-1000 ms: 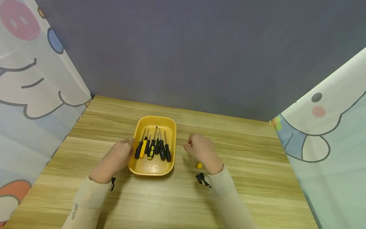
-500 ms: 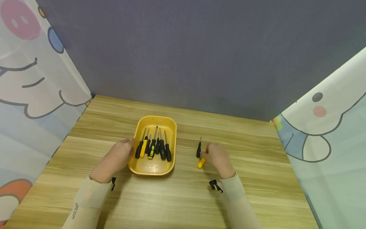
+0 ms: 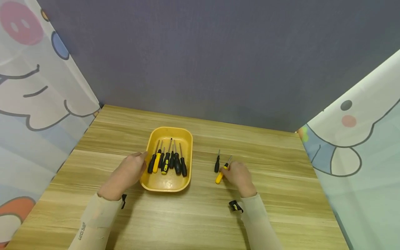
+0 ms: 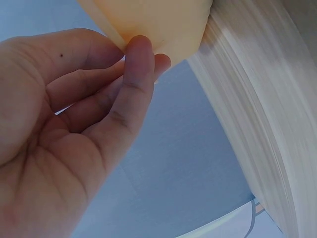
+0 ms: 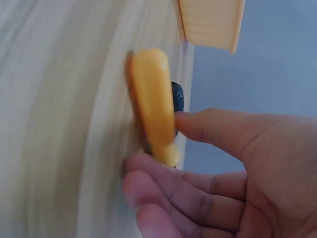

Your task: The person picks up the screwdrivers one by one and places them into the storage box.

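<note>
My left hand pinches the left rim of a yellow plastic tray between thumb and fingers; the left wrist view shows the tray wall at the fingertips. Inside lie several screwdrivers, mostly black-handled, side by side with shafts pointing away. To the right, my right hand has thumb and forefinger at the neck of a yellow-handled screwdriver, pinching it. Its handle lies close to the tabletop in the right wrist view. A small black screwdriver rests just left of it.
The wood-grain table ends at a dark grey wall panel behind. Cartoon-printed curtains stand on both sides. A black strap hangs by my right wrist.
My right hand has moved right and nearer, away from the small black screwdriver, which is now uncovered, and onto the yellow-handled one. My left hand and the tray have stayed put.
</note>
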`<action>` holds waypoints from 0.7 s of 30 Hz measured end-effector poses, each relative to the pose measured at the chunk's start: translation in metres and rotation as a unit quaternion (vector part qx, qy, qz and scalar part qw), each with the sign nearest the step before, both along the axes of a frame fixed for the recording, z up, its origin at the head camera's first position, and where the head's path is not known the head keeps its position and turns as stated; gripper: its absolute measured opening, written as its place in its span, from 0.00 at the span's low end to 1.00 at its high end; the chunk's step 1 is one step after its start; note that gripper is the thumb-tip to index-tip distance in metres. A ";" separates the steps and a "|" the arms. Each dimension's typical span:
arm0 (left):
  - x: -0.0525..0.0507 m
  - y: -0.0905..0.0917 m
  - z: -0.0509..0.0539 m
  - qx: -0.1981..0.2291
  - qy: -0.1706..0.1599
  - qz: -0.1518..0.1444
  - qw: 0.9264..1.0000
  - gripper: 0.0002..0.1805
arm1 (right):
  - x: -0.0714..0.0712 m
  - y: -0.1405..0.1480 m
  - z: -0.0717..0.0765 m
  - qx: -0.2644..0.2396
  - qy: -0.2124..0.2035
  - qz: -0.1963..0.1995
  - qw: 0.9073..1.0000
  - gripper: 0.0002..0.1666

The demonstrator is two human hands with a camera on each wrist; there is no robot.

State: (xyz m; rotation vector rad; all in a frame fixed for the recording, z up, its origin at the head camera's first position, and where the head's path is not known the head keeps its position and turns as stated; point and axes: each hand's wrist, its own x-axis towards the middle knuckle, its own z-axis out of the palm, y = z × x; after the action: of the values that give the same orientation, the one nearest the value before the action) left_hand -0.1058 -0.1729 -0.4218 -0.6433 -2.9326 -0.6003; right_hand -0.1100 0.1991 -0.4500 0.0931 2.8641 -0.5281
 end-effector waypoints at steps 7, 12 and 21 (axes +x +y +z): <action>0.000 0.000 -0.001 0.002 0.002 0.000 1.000 0.20 | -0.001 0.000 -0.003 -0.008 -0.010 -0.008 1.000 0.31; 0.000 0.000 -0.001 0.004 0.004 0.000 1.000 0.19 | -0.004 -0.001 -0.006 -0.011 -0.013 -0.017 1.000 0.29; 0.000 -0.001 0.000 0.006 0.010 -0.004 1.000 0.19 | -0.005 0.000 -0.007 -0.033 -0.018 -0.033 0.999 0.24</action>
State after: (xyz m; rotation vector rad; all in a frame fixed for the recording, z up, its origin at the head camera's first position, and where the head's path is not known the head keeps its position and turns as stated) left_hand -0.1054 -0.1736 -0.4220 -0.6562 -2.9072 -0.6089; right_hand -0.1148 0.1994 -0.4567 0.1853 2.8146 -0.6269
